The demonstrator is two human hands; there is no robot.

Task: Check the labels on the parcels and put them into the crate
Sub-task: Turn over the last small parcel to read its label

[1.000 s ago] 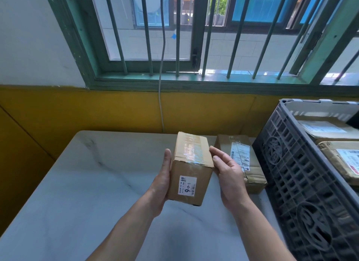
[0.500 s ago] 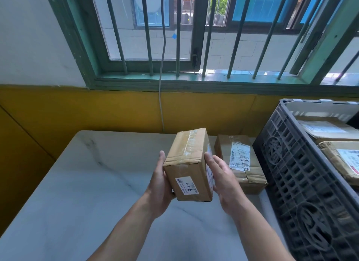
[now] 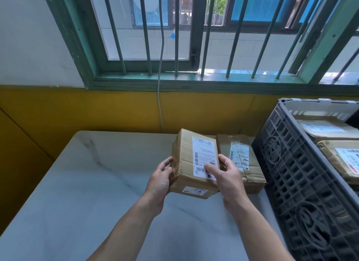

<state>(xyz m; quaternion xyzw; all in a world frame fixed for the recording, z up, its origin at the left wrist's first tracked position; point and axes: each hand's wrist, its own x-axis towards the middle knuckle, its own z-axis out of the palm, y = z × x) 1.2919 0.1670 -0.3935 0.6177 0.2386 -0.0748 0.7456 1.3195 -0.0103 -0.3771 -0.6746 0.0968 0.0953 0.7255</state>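
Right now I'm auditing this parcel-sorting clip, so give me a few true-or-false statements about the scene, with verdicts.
1. The left hand and right hand both grip the held parcel over the table. True.
2. The held parcel's shipping label faces up. True.
3. The crate is empty. False: a rear crated parcel and a front crated parcel lie in it.
4. Nothing else lies on the table. False: a second parcel lies there, next to the crate.
5. The crate stands on the person's left. False: it is on their right.
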